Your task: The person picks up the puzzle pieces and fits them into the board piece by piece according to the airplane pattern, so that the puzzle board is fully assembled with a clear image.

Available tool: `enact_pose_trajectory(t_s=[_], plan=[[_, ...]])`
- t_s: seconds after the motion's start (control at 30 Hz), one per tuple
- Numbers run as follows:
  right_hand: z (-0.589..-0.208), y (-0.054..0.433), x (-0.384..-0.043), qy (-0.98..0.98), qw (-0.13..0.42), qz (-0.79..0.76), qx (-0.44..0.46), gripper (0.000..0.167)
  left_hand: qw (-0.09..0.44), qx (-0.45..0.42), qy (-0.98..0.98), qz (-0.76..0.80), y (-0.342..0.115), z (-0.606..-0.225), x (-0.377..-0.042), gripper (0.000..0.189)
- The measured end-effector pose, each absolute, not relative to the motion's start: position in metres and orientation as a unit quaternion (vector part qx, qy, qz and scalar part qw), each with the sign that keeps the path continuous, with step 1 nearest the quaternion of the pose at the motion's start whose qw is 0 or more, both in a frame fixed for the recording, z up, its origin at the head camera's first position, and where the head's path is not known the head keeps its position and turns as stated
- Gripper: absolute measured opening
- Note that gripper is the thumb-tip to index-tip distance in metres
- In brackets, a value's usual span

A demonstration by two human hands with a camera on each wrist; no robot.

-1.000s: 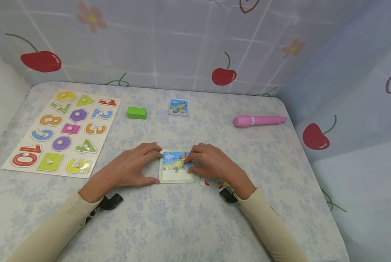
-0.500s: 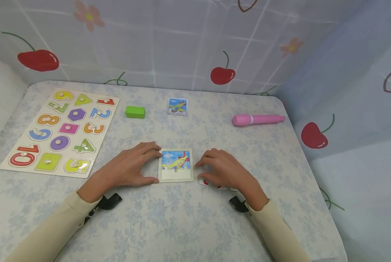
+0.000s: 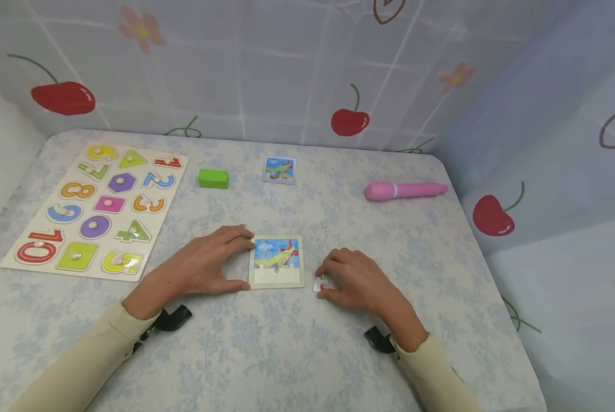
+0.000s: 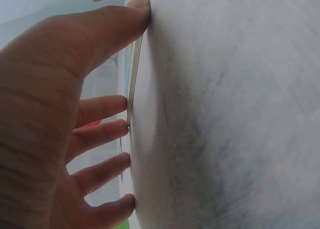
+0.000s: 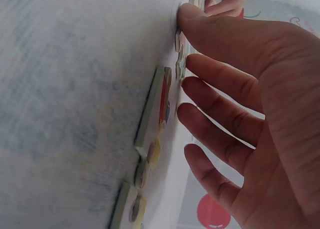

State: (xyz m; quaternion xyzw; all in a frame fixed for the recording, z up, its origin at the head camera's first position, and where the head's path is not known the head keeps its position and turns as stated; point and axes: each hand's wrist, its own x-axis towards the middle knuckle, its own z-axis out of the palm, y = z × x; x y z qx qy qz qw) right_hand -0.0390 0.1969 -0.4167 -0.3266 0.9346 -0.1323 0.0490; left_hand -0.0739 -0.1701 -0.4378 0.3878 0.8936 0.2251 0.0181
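Note:
In the head view, a small jigsaw tray [image 3: 276,285] lies at the middle of the table. Its upper part holds a yellow airplane on blue sky; the lower strip is bare. My left hand [image 3: 204,260] rests at the tray's left side, thumb by the lower corner and fingertips at the upper one. My right hand [image 3: 361,280] is to the right of the tray, thumb and index finger pinching a jigsaw piece [image 3: 319,282] low on the tabletop. More jigsaw pieces [image 5: 152,109] lie beneath this hand in the right wrist view, hidden from the head view.
A number-and-shape knob puzzle board [image 3: 155,223] lies on the left. Toward the back are a green block [image 3: 213,178] and an airplane picture card [image 3: 279,170]. A pink pen-shaped object [image 3: 405,191] lies at the back right. Patterned cloth [image 3: 287,63] hangs behind the table.
My right hand has drawn back from the tray, moving right and toward me, and its thumb and index finger have closed on a piece. My left hand stays at the tray.

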Motion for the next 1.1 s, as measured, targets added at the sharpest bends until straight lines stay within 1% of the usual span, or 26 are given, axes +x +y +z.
enact_pose_trajectory(t_s=[0.2, 0.4, 0.77, 1.1], plan=[[-0.418, 0.196, -0.036, 0.938, 0.045, -0.136, -0.317, 0.035, 0.014, 0.388, 0.893, 0.226, -0.17, -0.44, -0.073, 0.079], [-0.419, 0.196, -0.036, 0.932, 0.049, -0.152, -0.326, 0.028, 0.028, 0.383, 0.897, 0.221, -0.17, -0.442, -0.074, 0.081], [-0.412, 0.193, -0.045, 0.927, 0.042, -0.14, -0.346, 0.024, 0.036, 0.375, 0.901, 0.214, -0.17, -0.439, -0.074, 0.082], [-0.405, 0.181, -0.055, 0.922, 0.043, -0.137, -0.359, 0.025, 0.016, 0.385, 0.897, 0.217, -0.17, -0.439, -0.074, 0.08]])
